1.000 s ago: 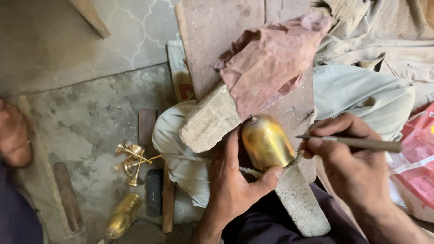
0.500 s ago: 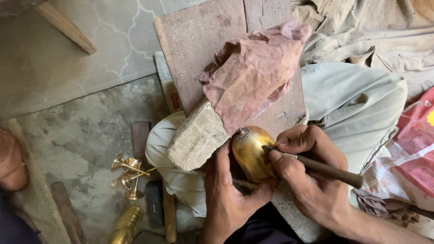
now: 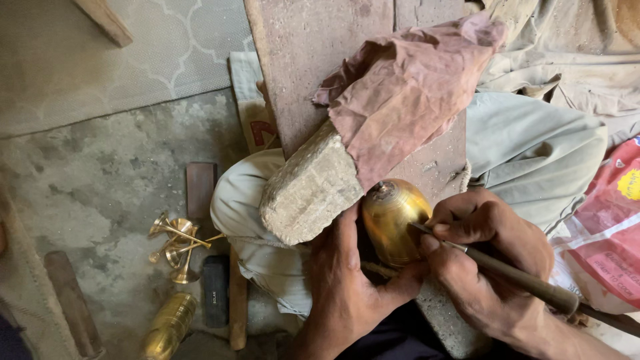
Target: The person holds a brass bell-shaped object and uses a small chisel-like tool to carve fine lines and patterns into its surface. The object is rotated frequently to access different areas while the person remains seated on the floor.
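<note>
The brass dome (image 3: 390,220) sits cupped in my left hand (image 3: 353,287), fingers closed under and around it, and my right hand (image 3: 487,260), just to its right, is clenched around a slim engraving tool (image 3: 513,277) with its tip touching the dome's right flank. I judge the work barely under way, since I make out no cut pattern on the polished surface, though the far side is hidden. Above my left hand lie a rough stone block (image 3: 310,190) and pink cloth (image 3: 407,100); further left on the floor rest other brass pieces (image 3: 177,243).
</note>
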